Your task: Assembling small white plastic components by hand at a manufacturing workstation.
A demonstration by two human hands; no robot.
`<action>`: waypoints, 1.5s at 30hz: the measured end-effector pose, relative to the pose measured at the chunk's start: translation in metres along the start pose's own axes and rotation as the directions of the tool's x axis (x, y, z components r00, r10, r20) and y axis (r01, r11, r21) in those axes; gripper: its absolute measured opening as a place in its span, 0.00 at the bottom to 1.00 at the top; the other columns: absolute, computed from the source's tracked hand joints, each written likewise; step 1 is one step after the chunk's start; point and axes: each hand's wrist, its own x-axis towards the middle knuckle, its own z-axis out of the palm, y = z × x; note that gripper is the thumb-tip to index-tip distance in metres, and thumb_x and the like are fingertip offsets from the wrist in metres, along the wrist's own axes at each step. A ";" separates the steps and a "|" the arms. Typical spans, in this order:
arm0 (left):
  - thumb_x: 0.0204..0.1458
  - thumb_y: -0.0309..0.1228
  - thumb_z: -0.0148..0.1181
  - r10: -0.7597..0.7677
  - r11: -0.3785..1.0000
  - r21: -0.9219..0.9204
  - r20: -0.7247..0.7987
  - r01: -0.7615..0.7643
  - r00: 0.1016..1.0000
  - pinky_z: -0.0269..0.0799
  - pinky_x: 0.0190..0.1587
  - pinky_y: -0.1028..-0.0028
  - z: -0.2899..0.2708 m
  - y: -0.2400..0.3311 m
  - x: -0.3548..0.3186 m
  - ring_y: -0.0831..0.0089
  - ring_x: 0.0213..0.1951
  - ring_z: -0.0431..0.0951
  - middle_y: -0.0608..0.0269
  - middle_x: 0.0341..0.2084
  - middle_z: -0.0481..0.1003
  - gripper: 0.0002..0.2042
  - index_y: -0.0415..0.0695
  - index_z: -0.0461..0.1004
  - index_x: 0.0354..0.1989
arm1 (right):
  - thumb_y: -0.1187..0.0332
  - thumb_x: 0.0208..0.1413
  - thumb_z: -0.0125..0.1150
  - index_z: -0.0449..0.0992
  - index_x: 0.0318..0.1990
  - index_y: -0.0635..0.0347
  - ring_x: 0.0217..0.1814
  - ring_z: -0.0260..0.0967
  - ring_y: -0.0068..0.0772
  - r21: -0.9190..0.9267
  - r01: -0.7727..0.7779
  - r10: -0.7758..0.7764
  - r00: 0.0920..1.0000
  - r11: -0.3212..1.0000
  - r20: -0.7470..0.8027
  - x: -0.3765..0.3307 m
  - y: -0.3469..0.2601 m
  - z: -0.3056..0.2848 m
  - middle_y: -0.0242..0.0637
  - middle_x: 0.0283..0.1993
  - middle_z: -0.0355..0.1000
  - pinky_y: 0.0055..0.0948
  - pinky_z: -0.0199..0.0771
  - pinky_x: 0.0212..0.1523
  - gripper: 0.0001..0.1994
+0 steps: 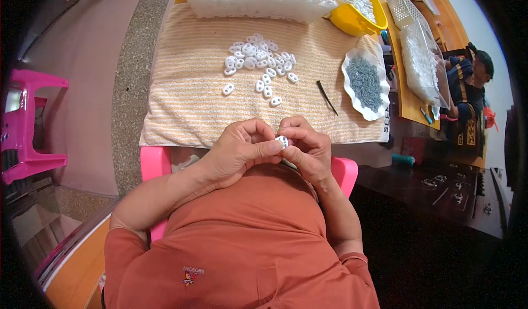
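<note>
Close in front of my body, a small white two-hole plastic piece is pinched between both hands. My left hand grips it from the left with thumb and fingertips. On its other side, my right hand has thumb and forefinger closed on it. The fingers cover most of the piece. Farther off on the striped towel lies a loose pile of similar white oval pieces. Several have strayed nearer to me. A thin dark tool or strip lies right of them.
A white scalloped dish of small grey spring-like parts stands at the right. At the back are a clear bin and a yellow basin of white parts. Another person sits beyond, right. A pink stool stands left.
</note>
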 end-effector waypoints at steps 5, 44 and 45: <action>0.52 0.24 0.62 0.012 1.000 0.015 -0.005 -0.012 1.000 0.75 0.38 0.79 0.001 -0.001 -0.002 0.78 0.32 0.77 0.62 0.30 0.76 0.04 0.40 0.72 0.33 | 0.76 0.52 0.62 0.76 0.45 0.65 0.46 0.66 0.25 -0.102 0.007 -0.003 0.999 0.995 0.038 0.000 -0.008 0.002 0.36 0.45 0.66 0.24 0.70 0.45 0.12; 0.52 0.23 0.61 -0.056 0.997 0.045 -0.005 0.056 0.998 0.77 0.41 0.77 0.006 0.010 -0.001 0.75 0.35 0.77 0.56 0.39 0.76 0.04 0.40 0.74 0.35 | 0.78 0.56 0.59 0.74 0.45 0.69 0.35 0.72 0.21 -0.588 0.159 -0.481 0.755 0.793 -0.446 0.032 -0.077 -0.061 0.31 0.36 0.72 0.22 0.77 0.41 0.09; 0.52 0.23 0.61 -0.068 0.997 0.042 -0.015 0.069 0.998 0.77 0.40 0.77 0.006 0.010 -0.002 0.76 0.34 0.77 0.56 0.39 0.76 0.04 0.40 0.74 0.35 | 0.78 0.56 0.59 0.74 0.45 0.69 0.35 0.72 0.22 -0.639 0.162 -0.528 0.728 0.752 -0.437 0.033 -0.079 -0.062 0.32 0.36 0.72 0.22 0.77 0.42 0.10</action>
